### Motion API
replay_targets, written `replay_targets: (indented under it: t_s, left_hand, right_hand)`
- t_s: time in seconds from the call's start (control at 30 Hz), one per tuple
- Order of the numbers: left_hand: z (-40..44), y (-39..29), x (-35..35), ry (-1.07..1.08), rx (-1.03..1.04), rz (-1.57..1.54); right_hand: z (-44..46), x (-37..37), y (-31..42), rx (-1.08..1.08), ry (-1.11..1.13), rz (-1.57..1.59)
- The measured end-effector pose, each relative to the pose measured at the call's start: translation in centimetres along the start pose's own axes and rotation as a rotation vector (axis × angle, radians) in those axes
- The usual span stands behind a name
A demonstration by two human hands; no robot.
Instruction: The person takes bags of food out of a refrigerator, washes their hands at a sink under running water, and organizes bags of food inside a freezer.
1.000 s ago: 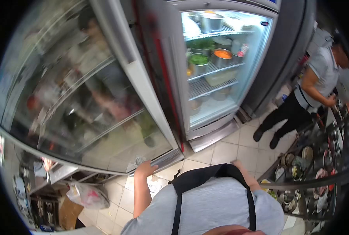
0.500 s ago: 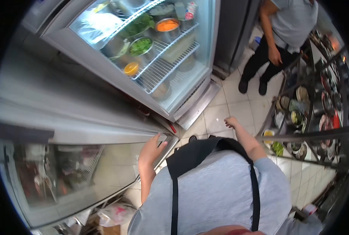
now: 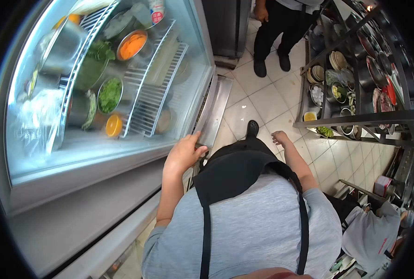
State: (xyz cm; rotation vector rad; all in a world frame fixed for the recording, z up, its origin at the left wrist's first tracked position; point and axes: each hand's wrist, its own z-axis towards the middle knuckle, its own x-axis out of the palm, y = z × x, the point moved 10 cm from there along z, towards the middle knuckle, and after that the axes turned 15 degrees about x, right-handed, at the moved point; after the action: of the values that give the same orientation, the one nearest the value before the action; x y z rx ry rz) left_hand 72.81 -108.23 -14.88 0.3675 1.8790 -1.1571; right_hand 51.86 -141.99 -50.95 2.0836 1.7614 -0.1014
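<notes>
My left hand (image 3: 184, 151) is open, fingers stretched and thumb apart, beside the lower front edge of a lit fridge (image 3: 100, 160). Whether it touches the fridge I cannot tell. Inside, on wire shelves, stand a metal pot of sliced carrots (image 3: 132, 45), a pot of chopped greens (image 3: 109, 95), a halved orange (image 3: 114, 125), leafy greens (image 3: 100, 52) and a plastic-wrapped bundle (image 3: 42, 118). My right hand (image 3: 280, 138) hangs over the tiled floor with nothing in it, its fingers loosely bent and apart.
At the right a metal rack (image 3: 355, 122) carries bowls, pots and food. One person (image 3: 286, 28) stands ahead on the tiles (image 3: 251, 100); another person in grey (image 3: 372, 232) is at the lower right. A metal ledge (image 3: 217, 109) juts out at the fridge's base.
My view has moved forward and turned, so the fridge now fills more of the left side. The glass-fronted unit at the lower left has gone from view. Another person appears at the lower right.
</notes>
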Motion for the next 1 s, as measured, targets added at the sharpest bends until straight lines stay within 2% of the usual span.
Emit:
replay_targets:
  t_s: [0.13, 0.4, 0.5, 0.77, 0.87, 1.0]
  left_hand:
    - [3.4, 0.9, -0.6, 0.034, -0.051, 0.026]
    - [11.4, 1.0, -2.0, 0.01, -0.218, -0.009]
    - [15.0, -0.2, -2.6, -0.065, -0.143, -0.003]
    - [23.7, -2.7, -3.2, -0.024, -0.145, -0.007]
    - [26.2, -3.4, -3.6, -0.043, -0.135, -0.023]
    - [28.4, -3.6, -4.2, -0.081, -0.127, -0.024]
  right_hand:
    - [0.7, -1.3, 3.2, -0.069, -0.057, -0.103]
    - [6.1, -7.8, 7.9, -0.026, -0.049, -0.293]
    - [8.0, -10.8, 9.0, 0.019, -0.022, -0.31]
    - [11.6, -18.5, 9.1, 0.083, -0.023, -0.156]
    - [12.7, -19.9, 8.2, 0.074, 0.072, -0.239]
    - [15.8, -22.6, 7.8, 0.154, 0.037, -0.249]
